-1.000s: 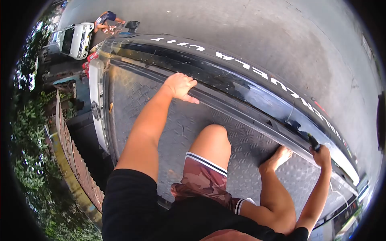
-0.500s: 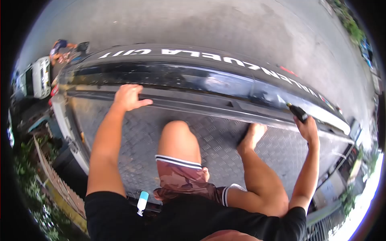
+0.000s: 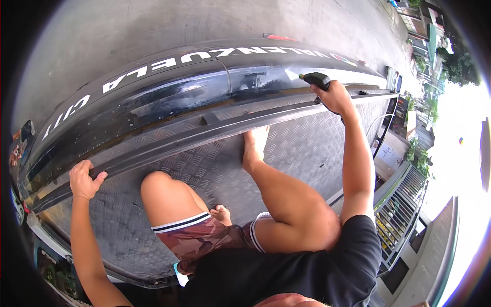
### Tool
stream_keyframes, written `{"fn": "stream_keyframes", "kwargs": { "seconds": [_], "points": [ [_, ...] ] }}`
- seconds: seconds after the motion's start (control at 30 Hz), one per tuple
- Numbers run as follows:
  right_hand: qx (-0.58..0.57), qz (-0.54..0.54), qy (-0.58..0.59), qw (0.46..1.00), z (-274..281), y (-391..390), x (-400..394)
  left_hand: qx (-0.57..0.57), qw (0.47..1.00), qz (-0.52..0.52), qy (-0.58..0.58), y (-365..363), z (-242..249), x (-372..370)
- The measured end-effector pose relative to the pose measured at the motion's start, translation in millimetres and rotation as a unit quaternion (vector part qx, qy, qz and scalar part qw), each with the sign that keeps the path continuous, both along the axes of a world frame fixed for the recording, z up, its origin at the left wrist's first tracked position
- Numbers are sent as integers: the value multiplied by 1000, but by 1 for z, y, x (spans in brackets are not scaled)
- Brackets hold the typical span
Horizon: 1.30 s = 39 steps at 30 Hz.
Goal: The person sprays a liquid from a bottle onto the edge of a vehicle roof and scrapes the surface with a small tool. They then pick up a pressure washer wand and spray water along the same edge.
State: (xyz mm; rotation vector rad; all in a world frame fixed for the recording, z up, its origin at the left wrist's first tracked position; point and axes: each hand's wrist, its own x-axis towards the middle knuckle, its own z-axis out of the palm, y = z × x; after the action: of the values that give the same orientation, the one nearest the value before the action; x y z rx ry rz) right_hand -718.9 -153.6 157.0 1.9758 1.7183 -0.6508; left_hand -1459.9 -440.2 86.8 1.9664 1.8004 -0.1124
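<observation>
My right hand [image 3: 335, 97] is closed round the grip of a black spray gun [image 3: 318, 80] with a yellowish nozzle. A white fan of spray leaves the nozzle and meets the black vehicle panel [image 3: 179, 97], which has wet, shiny patches and white lettering along its outer face. My left hand [image 3: 84, 180] has its fingers curled over the dark metal rail [image 3: 220, 126] at its left end, thumb lying along the near side. The rail runs between my body and the panel.
I sit on a diamond-plate metal floor [image 3: 204, 179], one bare foot by the rail. A light blue and white bottle [image 3: 180, 275] is partly hidden beside my shorts. Beyond the panel lies grey pavement [image 3: 204, 20]. A barred gate [image 3: 401, 204] stands at right; a person is partly visible at far left.
The view has turned right. My right hand has carried the spray gun farther along the panel, and the white spray now shows more plainly. My left hand still grips the rail.
</observation>
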Motion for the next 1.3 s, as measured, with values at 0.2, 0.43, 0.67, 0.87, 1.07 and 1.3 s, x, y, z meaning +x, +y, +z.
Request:
{"fn": "stream_keyframes", "kwargs": {
  "seconds": [0.2,0.43,0.67,0.87,1.07,1.3],
  "points": [
    [-42,4,17,999,2,-8,-22,7,1000,-8,1,-1,-1,-3],
    [-71,20,-35,997,-16,-8,-21,1,1000,-16,-2,0,0,-4],
    [-63,6,-18,998,4,3,-26,-3,1000,-18,4,-1,1,-4],
    [-63,50,25,996,0,1,-63,9,1000,-26,7,0,-1,-3],
    [-20,52,27,998,-12,-5,-49,2,1000,-25,5,-2,-2,-5],
    [-13,-21,-2,1000,-25,6,17,15,1000,-19,2,-4,-2,-5]
  ]
}}
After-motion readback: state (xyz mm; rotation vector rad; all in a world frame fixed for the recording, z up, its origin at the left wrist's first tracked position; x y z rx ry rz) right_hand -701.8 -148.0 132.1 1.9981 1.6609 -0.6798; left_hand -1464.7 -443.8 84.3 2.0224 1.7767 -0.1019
